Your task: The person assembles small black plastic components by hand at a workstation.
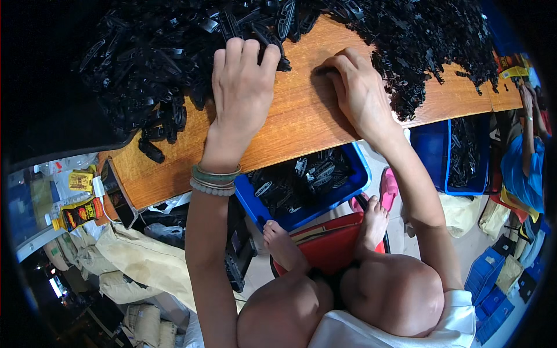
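A big heap of long black plastic clip-like parts (145, 64) covers the left of the wooden table (296, 98). My left hand (245, 81) is at its right edge, back up, fingers bent down among the parts. Its fingertips are hidden, so what they grip does not show. Over the bare wood, my right hand (362, 87) is curled, thumb bent under the fingers, with a small dark piece (321, 70) at its fingertips. To its right spreads a second heap, of much smaller black plastic pieces (429, 40).
Below the table edge sits a blue bin (362, 182) holding more black parts. Another blue bin (432, 153) stands to the right. A red stool (331, 243) and a pink slipper (390, 184) are by my feet. Sacks (151, 255) lie left; a person in blue (522, 165) works far right.
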Available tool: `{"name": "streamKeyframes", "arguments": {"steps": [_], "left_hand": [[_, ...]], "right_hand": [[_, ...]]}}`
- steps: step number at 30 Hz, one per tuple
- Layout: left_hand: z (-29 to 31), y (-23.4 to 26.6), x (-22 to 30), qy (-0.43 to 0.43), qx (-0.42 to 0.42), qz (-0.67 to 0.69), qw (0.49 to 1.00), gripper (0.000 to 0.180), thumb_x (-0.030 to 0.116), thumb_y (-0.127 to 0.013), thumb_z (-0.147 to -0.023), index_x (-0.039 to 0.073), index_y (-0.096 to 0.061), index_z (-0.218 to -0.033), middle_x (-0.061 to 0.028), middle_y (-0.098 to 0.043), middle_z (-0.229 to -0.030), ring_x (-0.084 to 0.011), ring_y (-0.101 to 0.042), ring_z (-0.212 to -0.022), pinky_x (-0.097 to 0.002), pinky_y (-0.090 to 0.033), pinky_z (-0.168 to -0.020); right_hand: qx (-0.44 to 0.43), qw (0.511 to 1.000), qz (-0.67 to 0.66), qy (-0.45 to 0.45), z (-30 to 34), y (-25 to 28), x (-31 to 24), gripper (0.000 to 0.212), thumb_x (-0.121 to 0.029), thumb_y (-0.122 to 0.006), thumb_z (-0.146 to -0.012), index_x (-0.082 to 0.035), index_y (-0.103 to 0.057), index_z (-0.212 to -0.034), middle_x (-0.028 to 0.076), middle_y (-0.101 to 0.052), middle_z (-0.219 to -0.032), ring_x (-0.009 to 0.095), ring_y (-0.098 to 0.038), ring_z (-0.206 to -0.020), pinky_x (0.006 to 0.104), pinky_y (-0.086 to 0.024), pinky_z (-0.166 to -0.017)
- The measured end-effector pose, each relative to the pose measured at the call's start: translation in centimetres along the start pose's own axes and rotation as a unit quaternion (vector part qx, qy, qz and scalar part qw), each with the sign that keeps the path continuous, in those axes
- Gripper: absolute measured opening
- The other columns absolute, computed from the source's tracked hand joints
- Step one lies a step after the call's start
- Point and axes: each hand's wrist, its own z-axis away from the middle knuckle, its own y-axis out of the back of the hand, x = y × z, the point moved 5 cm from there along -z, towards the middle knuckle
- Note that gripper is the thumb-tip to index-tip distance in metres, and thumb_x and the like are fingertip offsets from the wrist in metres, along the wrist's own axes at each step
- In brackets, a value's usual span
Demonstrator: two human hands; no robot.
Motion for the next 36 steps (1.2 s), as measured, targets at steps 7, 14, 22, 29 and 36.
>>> {"name": "streamKeyframes", "arguments": {"steps": [7, 14, 22, 29, 36], "left_hand": [[3.8, 1.8, 1.3, 0.201, 0.170, 0.274, 0.925, 0.027, -0.007, -0.064, -0.070, 0.001, -0.054, -0.094, -0.0112, -0.057, -0.078, -0.0213, -0.058, -0.065, -0.0301, -0.046, -0.055], [5.1, 0.0, 3.5, 0.319, 0.026, 0.714, 0.623, 0.025, -0.003, -0.060, -0.082, -0.008, -0.055, -0.106, -0.0147, -0.064, -0.090, -0.0177, -0.065, -0.080, -0.0231, -0.053, -0.072], [4.8, 0.3, 4.8, 0.337, 0.063, 0.815, 0.467, 0.050, -0.008, -0.059, -0.079, -0.006, -0.038, -0.125, -0.0172, -0.061, -0.095, -0.0182, -0.063, -0.087, -0.0272, -0.053, -0.077], [5.6, 0.6, 4.0, 0.359, -0.032, 0.749, 0.555, 0.025, -0.007, -0.061, -0.078, -0.010, -0.053, -0.101, -0.0169, -0.063, -0.086, -0.0195, -0.065, -0.078, -0.0255, -0.055, -0.072], [5.6, 0.5, 3.8, 0.381, -0.032, 0.747, 0.544, 0.020, -0.005, -0.061, -0.079, -0.010, -0.055, -0.097, -0.0154, -0.064, -0.084, -0.0181, -0.066, -0.074, -0.0240, -0.055, -0.067]], "right_hand": [[0.045, 0.978, -0.201, -0.020, 2.0, 1.1, -0.1, 0.016, 0.001, -0.065, -0.074, 0.002, -0.058, -0.088, 0.012, -0.055, -0.082, 0.024, -0.059, -0.070, 0.0306, -0.047, -0.060], [0.060, 0.939, -0.337, -0.049, 2.6, 2.6, -2.5, 0.011, 0.003, -0.066, -0.076, 0.002, -0.065, -0.086, 0.007, -0.061, -0.087, 0.010, -0.060, -0.072, 0.0201, -0.050, -0.062], [0.036, 0.895, -0.433, -0.100, 3.0, 2.4, -3.0, 0.014, 0.006, -0.061, -0.078, 0.003, -0.065, -0.091, 0.009, -0.061, -0.090, 0.013, -0.060, -0.079, 0.0222, -0.050, -0.066], [0.011, 0.953, -0.303, 0.011, 3.1, 2.7, -3.9, 0.017, 0.011, -0.060, -0.071, 0.003, -0.065, -0.086, 0.012, -0.059, -0.087, 0.021, -0.059, -0.075, 0.0275, -0.048, -0.064], [0.028, 0.970, -0.199, 0.137, 3.4, 2.8, -4.0, 0.022, 0.003, -0.065, -0.071, 0.002, -0.063, -0.093, 0.012, -0.058, -0.085, 0.023, -0.057, -0.076, 0.0307, -0.046, -0.066]]}}
